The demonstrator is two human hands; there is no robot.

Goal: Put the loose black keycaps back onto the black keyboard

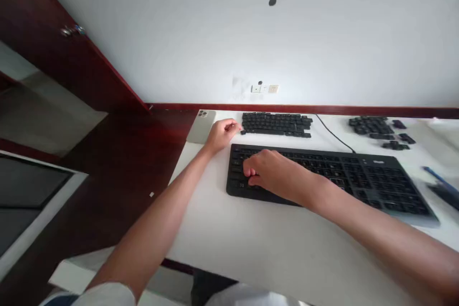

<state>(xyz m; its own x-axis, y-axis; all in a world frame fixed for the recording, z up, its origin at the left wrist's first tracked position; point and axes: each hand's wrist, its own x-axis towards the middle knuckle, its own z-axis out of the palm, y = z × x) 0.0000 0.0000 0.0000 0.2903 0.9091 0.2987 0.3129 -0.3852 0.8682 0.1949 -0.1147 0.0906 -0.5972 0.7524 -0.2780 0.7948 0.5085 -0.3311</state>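
A black keyboard (358,172) lies across the white table (258,239). My right hand (272,172) rests on its left end, fingers curled down onto the keys. Behind it lies a block of loose black keycaps (276,123) laid out in rows. My left hand (221,135) reaches to the left end of that block, thumb and fingers pinched at a small black keycap (243,132) by the corner. A phone (201,126) lies face down just left of my left hand.
More loose keycaps (380,129) sit at the back right. A black cable (333,136) runs from the keyboard toward the wall. A blue pen (439,179) and a dark object lie at the right edge. A dark red wooden door and floor are on the left.
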